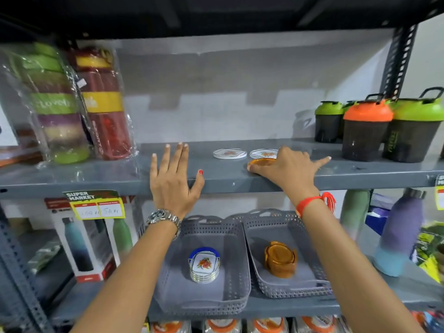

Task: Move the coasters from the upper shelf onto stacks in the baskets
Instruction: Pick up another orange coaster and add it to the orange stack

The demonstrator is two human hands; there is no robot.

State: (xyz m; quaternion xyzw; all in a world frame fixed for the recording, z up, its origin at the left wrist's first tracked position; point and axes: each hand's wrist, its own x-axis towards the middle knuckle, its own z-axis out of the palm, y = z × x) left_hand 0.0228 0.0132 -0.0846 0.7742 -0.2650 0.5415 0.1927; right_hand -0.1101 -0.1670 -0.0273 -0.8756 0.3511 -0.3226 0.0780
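Note:
Two white round coasters, one [230, 153] and another [262, 153], lie on the grey upper shelf [240, 179]. In front of them sits an amber coaster [259, 162], and my right hand [286, 168] rests on it with the fingers curled around its edge. My left hand [174, 176] is flat and spread over the shelf's front edge, holding nothing. Below, the left grey basket [204, 301] holds a stack of white coasters [204, 264]. The right grey basket [298, 290] holds a stack of amber coasters [280, 259].
Wrapped bottles [72, 104] stand at the upper shelf's left, shaker bottles [367, 126] at its right. A boxed bottle [81, 241] and a purple bottle [398, 231] flank the baskets on the lower shelf. A yellow price tag [98, 209] hangs from the shelf edge.

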